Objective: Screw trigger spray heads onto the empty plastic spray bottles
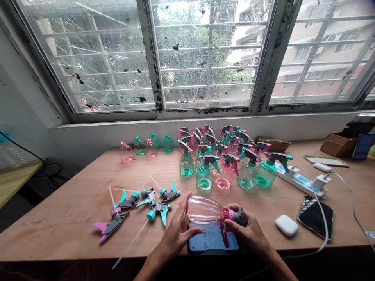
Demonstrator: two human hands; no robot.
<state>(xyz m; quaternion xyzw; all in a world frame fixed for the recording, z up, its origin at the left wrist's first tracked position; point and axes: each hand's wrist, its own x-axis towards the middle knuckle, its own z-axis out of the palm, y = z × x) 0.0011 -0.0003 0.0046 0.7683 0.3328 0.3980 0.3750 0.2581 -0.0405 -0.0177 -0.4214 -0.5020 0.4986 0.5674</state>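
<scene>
A clear pink spray bottle (205,208) lies sideways in the air between my two hands, above a phone (208,239) with a lit screen. My left hand (182,224) grips the bottle's base end, its thumb underneath. At the neck, my right hand (244,226) is closed around the pink-collared trigger sprayer (238,216), which sits on the bottle's mouth. Part of the trigger is hidden by the fingers. To the left lie several loose trigger sprayers (158,208) with thin white tubes, mostly teal, one pink (113,224).
Behind my hands stand several spray bottles (205,179) with sprayers on. Several bottles without tops (151,150) stand at the back left. On the right are a power strip (301,181), a white earbud case (287,225), a dark phone (315,216), cables and a cardboard box (336,145).
</scene>
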